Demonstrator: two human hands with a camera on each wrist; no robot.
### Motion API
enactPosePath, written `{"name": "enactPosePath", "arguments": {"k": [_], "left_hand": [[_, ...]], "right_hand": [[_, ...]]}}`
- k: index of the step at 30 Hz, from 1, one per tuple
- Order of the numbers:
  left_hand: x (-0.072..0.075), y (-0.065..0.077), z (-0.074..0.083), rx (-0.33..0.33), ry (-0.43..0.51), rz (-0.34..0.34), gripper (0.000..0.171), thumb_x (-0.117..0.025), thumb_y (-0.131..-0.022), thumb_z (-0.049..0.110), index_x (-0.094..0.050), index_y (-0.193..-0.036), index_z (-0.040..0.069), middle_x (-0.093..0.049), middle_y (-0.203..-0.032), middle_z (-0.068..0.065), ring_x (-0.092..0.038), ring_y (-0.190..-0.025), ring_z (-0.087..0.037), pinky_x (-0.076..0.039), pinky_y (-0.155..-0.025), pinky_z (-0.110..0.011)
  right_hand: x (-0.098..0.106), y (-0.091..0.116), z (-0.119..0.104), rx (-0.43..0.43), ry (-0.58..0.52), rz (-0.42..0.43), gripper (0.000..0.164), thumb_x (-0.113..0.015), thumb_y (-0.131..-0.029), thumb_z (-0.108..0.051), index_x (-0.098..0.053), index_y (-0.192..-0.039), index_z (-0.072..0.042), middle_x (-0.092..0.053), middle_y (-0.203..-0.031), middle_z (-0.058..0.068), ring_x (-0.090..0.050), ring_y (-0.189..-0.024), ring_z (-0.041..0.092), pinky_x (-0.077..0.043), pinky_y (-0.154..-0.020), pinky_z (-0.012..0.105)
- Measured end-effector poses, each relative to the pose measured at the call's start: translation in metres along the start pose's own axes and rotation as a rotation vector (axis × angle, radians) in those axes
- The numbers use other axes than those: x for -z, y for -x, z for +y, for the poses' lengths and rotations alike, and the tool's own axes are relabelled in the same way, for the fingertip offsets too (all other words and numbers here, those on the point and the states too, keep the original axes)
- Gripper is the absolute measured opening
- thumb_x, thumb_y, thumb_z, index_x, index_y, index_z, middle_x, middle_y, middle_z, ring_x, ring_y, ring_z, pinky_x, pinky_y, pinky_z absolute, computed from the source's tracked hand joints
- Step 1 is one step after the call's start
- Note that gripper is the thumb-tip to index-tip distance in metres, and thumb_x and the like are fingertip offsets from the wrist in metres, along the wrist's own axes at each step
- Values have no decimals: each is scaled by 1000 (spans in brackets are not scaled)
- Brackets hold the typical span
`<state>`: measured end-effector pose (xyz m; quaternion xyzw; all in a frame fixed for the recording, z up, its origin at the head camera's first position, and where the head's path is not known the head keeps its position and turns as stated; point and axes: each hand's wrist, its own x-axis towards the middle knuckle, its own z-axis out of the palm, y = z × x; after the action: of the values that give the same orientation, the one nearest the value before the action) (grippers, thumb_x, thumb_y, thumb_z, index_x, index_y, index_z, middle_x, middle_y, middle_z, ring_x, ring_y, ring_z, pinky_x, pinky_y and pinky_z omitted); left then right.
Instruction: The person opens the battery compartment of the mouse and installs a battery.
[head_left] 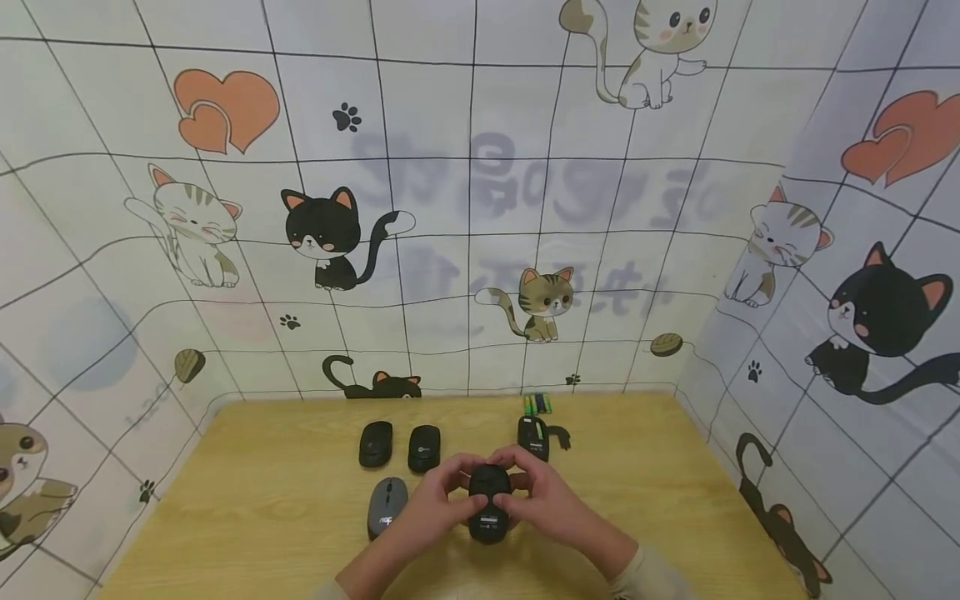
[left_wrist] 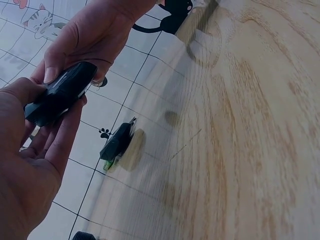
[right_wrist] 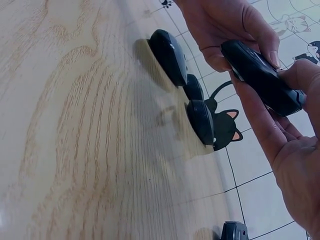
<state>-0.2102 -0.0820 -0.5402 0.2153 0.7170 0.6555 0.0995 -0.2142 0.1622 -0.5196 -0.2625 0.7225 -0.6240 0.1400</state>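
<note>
Both hands hold one black computer mouse (head_left: 489,508) above the table, its underside with printed labels facing up. My left hand (head_left: 444,498) grips its left side, thumb on the underside and fingers beneath. From the opposite side my right hand (head_left: 542,500) grips it the same way, the two thumbs close together near the middle. In the left wrist view the mouse (left_wrist: 62,95) is seen edge-on between both hands. The right wrist view also has the mouse (right_wrist: 262,77) between thumbs and fingers, clear of the table.
A grey mouse (head_left: 387,504) lies left of my hands, with two black mice, one (head_left: 376,444) beside another (head_left: 424,448), behind it. Beyond my right hand an overturned mouse (head_left: 533,437) shows a battery; a dark piece (head_left: 559,436) and several batteries (head_left: 537,404) lie near it.
</note>
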Motion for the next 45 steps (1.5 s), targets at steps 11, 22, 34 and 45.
{"name": "enactPosePath", "arguments": {"k": [11,22,34,45], "left_hand": [[-1,-4,-1,17,-3,9,40,-79,-102,13,-68,-140,13,-70,-127,-9,-65,-112,-30,-68,-75,-35],[2,-4,-1,34,7,4,40,-79,-103,14,-66,-141,12,-69,-128,-10,-65,-113,-29,-69,-76,-38],[-1,-1,-2,42,7,4,40,-79,-101,12,-67,-139,8,-68,-124,-11,-68,-108,-28,-69,-74,-36],[-2,-3,-4,63,19,-7,41,-79,-101,11,-68,-140,10,-65,-126,-12,-69,-108,-27,-69,-73,-38]], "right_hand": [[3,0,-1,-20,31,39,44,-78,-105,-9,-60,-145,-14,-53,-136,21,-75,-103,28,-70,-76,45],[5,-4,1,102,233,141,41,-82,-103,-18,-72,-142,-16,-68,-129,6,-67,-116,24,-65,-94,38],[6,-6,0,81,269,252,44,-81,-102,-14,-71,-145,-15,-74,-107,0,-70,-100,18,-60,-93,36],[9,-7,3,98,150,302,46,-79,-103,-8,-68,-147,-6,-78,-105,10,-72,-96,16,-61,-84,27]]}}
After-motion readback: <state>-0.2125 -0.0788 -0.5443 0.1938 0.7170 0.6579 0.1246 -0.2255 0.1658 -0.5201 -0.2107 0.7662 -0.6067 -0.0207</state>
